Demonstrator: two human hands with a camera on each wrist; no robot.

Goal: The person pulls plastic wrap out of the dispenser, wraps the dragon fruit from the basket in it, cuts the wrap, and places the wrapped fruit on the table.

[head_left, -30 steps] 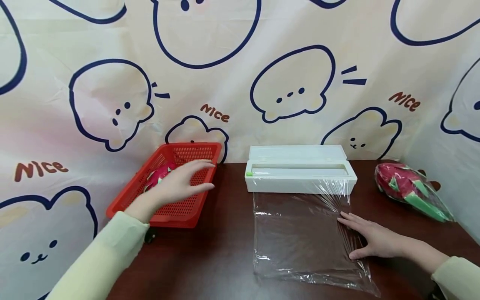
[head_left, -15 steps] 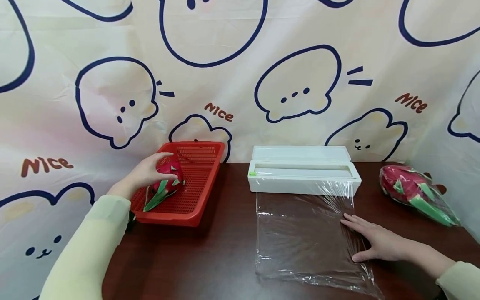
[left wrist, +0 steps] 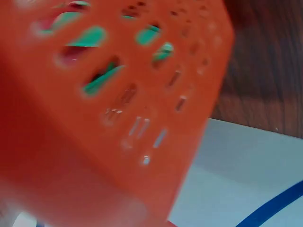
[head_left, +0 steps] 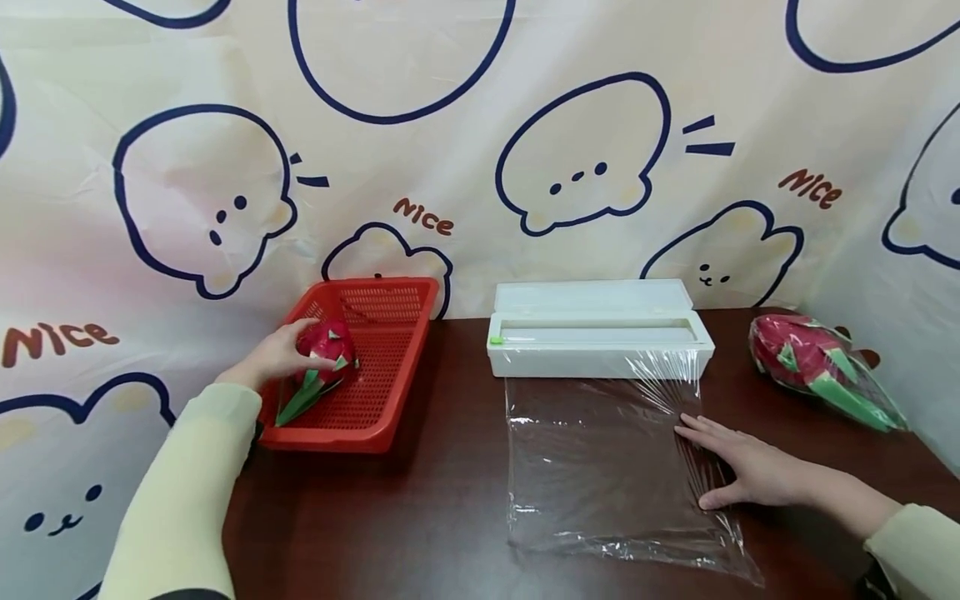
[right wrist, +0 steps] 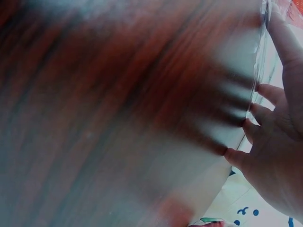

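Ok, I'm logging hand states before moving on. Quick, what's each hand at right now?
Left hand: closed, holding the dragon fruit in the red basket.
Right hand: open, resting on the plastic film.

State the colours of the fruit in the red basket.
Deep pink with green scales; the fruit shows best in the head view.

Left hand (head_left: 276, 354): displaced. One second ago it hung over the red basket (head_left: 408, 379), fingertips near that basket's right rim; it has since drawn back to the left and come down onto the dragon fruit (head_left: 330, 342) inside — fingers now curled against it. Fruit: formerly largely hidden behind the hand, now mostly exposed — green tips included.
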